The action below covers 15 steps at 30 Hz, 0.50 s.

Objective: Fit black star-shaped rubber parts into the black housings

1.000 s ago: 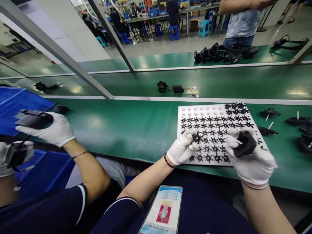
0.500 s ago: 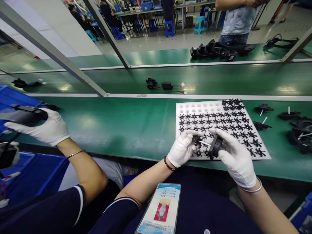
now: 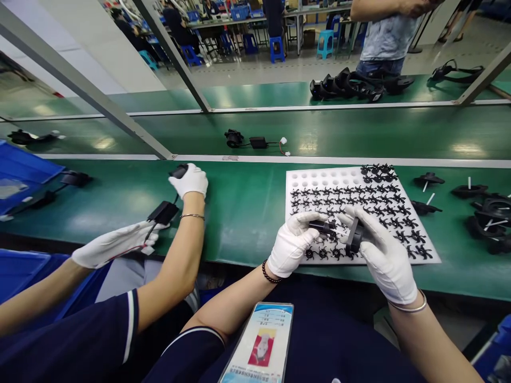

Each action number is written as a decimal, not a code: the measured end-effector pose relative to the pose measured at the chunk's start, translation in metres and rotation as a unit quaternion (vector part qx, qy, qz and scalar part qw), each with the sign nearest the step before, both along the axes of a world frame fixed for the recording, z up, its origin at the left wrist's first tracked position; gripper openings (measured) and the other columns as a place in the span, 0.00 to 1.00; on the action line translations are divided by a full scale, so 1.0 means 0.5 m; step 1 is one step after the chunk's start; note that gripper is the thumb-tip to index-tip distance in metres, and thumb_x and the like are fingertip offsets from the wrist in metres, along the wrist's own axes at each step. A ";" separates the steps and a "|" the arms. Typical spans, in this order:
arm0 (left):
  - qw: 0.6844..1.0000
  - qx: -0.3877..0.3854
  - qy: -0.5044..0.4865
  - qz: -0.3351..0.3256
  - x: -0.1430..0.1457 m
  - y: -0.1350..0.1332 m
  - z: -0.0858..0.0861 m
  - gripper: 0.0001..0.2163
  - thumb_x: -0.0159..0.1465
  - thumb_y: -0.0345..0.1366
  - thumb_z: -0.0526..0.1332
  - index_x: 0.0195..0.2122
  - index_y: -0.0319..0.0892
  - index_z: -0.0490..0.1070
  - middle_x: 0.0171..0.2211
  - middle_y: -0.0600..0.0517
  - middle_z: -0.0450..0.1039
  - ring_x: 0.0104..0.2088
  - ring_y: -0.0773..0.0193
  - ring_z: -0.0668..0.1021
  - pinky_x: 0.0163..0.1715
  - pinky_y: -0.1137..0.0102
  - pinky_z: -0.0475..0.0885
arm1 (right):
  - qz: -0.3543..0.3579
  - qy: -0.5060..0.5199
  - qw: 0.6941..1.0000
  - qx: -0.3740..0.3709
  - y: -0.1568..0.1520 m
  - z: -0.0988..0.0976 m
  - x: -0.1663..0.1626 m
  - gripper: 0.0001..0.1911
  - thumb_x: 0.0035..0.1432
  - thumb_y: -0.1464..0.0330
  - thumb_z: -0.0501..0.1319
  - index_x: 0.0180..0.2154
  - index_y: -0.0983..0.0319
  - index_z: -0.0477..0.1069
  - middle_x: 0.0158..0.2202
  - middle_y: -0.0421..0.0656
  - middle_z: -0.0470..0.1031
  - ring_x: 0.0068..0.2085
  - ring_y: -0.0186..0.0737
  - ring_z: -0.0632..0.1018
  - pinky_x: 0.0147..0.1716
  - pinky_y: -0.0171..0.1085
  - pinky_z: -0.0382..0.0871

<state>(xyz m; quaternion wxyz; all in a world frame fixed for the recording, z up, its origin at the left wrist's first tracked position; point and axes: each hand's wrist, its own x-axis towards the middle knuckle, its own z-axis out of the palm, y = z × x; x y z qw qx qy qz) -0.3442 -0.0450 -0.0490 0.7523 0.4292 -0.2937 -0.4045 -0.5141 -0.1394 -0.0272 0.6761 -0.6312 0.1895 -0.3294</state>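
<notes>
**Facing Each Other, Both Gripping**

We are holding our left hand [image 3: 290, 246], in a white fabric glove, in front of the near left part of a flat white tray with round holes [image 3: 290, 178], the wrist angled up from the lower edge. Its thumb and fingertips are pinching a small black cylinder-like part [image 3: 321, 227], which is pointing toward our right hand [image 3: 381, 258]. That hand, gloved alike, is coming in from the other side with fingers half bent, gripping a squat black plastic housing [image 3: 354, 236] tipped on edge. Both held parts are hanging above the green, glossy tabletop [image 3: 239, 213].

Between the two parts we are seeing only a pale blur, so we cannot tell whether they are touching. Our gloves are covering some of the black star-shaped impellers [image 3: 347, 194] sitting in rows on the tray. To the right, black disc-like parts with white pins [image 3: 495, 218] are crowding together, cut off by the edge. On our left, a co-worker's gloved hand [image 3: 190, 182] is mostly hiding a black piece [image 3: 179, 171].
</notes>
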 end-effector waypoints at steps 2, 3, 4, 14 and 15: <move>1.000 0.016 -0.024 0.010 -0.002 0.002 0.007 0.14 0.58 0.34 0.71 0.45 0.42 0.77 0.45 0.47 0.80 0.47 0.59 0.80 0.48 0.67 0.76 | -0.004 0.005 1.000 0.002 -0.002 -0.001 -0.001 0.25 0.64 0.61 0.62 0.62 0.49 0.65 0.67 0.43 0.62 0.66 0.52 0.66 0.62 0.53 0.67; 0.999 0.022 -0.041 0.010 -0.003 0.004 0.011 0.13 0.58 0.34 0.71 0.45 0.42 0.77 0.45 0.47 0.80 0.48 0.59 0.80 0.49 0.66 0.76 | -0.006 -0.001 1.000 0.017 -0.002 -0.003 0.000 0.25 0.65 0.60 0.61 0.62 0.50 0.65 0.67 0.43 0.62 0.66 0.52 0.66 0.61 0.53 0.67; 0.998 0.027 -0.057 0.007 -0.004 0.006 0.013 0.12 0.58 0.33 0.71 0.44 0.43 0.78 0.45 0.47 0.80 0.48 0.59 0.80 0.50 0.66 0.76 | -0.008 -0.011 0.999 0.040 -0.003 -0.004 0.002 0.24 0.66 0.59 0.59 0.62 0.50 0.65 0.67 0.44 0.62 0.65 0.52 0.67 0.61 0.52 0.68; 0.998 0.048 -0.027 -0.014 -0.003 0.005 0.026 0.21 0.55 0.30 0.73 0.50 0.44 0.77 0.44 0.47 0.80 0.45 0.56 0.81 0.41 0.67 0.79 | -0.032 -0.024 0.988 0.146 -0.002 -0.018 0.015 0.21 0.68 0.57 0.54 0.60 0.51 0.67 0.65 0.43 0.64 0.63 0.48 0.70 0.53 0.44 0.76; 0.998 0.052 0.001 -0.023 -0.003 0.003 0.026 0.23 0.55 0.31 0.73 0.52 0.44 0.75 0.45 0.46 0.80 0.45 0.56 0.81 0.37 0.69 0.79 | -0.032 -0.035 0.991 0.123 -0.001 -0.019 0.016 0.22 0.68 0.57 0.54 0.61 0.51 0.67 0.65 0.44 0.64 0.63 0.49 0.70 0.56 0.47 0.73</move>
